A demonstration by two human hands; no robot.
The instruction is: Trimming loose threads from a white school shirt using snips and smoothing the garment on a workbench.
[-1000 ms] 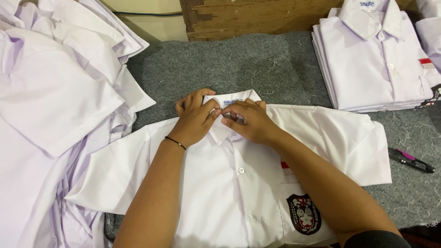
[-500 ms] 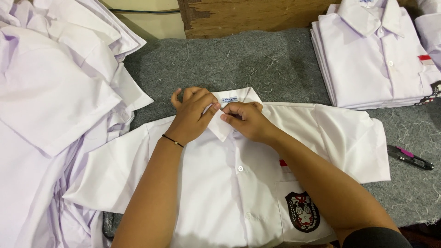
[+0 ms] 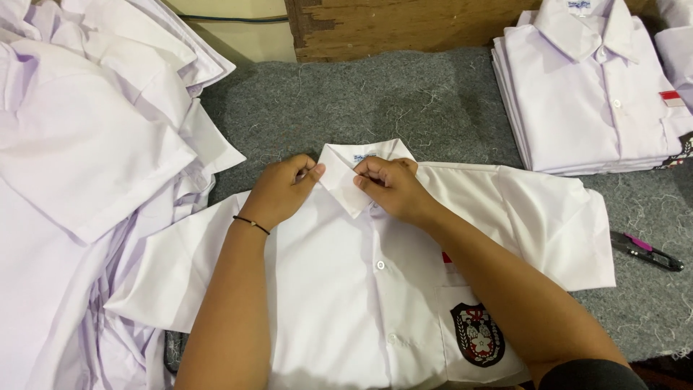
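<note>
- White short-sleeved shirt (image 3: 346, 303) lies face up, buttoned, at the near edge of the grey felt worktop (image 3: 404, 101), collar (image 3: 361, 170) pointing to the far edge.
- Left hand (image 3: 278, 191) pinches the left collar point between thumb and forefinger; right hand (image 3: 393, 188) is closed on the right side of the collar, just above the top button.
- Both hands are gripping cloth, knuckles nearly touching over the collar.
- Judging from the grip, the collar is being set flat and even: best done with both points pulled level and the fold line kept straight.
- Crest patch (image 3: 476, 334) on the chest pocket sits near the right forearm, uncovered.
- Room is tight on the left: a loose heap of white shirts (image 3: 86, 159) spills over the left edge and touches the sleeve.
- A neat folded stack (image 3: 592, 94) fills the far right corner, well apart from the hands.
- Thread snips (image 3: 646, 251) with a pink grip lie just beside the right sleeve.
- Bare felt beyond the collar gives the only open room.
</note>
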